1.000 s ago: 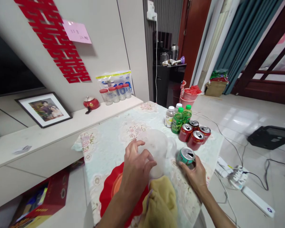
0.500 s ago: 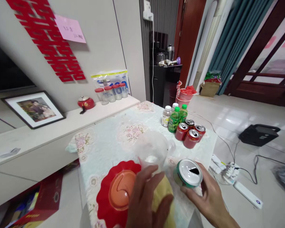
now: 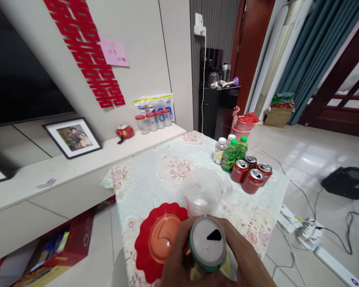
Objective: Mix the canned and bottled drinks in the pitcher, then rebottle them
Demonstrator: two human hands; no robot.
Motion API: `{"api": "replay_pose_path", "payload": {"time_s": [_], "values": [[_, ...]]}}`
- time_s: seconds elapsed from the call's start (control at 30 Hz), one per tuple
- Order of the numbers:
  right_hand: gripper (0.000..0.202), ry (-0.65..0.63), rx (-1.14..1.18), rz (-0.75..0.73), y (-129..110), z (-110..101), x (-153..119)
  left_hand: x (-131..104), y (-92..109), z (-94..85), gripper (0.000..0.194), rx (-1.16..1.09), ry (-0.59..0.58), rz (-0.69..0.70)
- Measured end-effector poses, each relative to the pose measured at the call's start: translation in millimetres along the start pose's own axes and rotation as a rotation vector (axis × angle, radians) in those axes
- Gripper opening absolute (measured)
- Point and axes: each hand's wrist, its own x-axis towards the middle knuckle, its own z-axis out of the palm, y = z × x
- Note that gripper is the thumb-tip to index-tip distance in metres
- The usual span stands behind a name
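A drink can with a silver top and a green rim stands upright between my hands, its tab hole facing up. My left hand is closed around its left side, and my right hand grips it from the right. Something pale yellow, perhaps a cloth, shows just below the can, mostly covered. Just beyond my fingers is a clear plastic jug. To the left of my left hand lies a red scalloped dish with an orange centre.
Several red cans and several bottles with green or white caps stand together at the table's far right. A flowered cloth covers the table. A low cabinet runs along the left; power strips and cables lie on the floor at right.
My right hand has brought the green-rimmed can leftward to my left hand, which has closed on it from beside the yellow thing. The view has turned slightly left.
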Motion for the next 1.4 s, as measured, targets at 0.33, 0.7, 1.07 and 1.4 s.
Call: {"api": "replay_pose_path", "payload": {"time_s": [0.33,0.7,1.07,1.4], "values": [[0.045,0.013,-0.087,0.011,50.4,9.0,-29.3,25.6,81.1,-26.6,0.063,0.300,0.223,0.108],[0.039,0.149,-0.206,0.313,140.0,39.9,-42.4,82.0,126.7,-48.0,0.051,0.737,-0.017,0.296],[0.033,0.141,-0.279,0.328,157.7,52.6,-48.0,108.0,141.0,-36.5,0.051,1.231,-0.116,0.422],[0.036,0.120,-0.271,0.359,156.1,51.4,-45.8,114.7,141.0,-33.3,0.050,1.531,-0.154,0.445]]}}
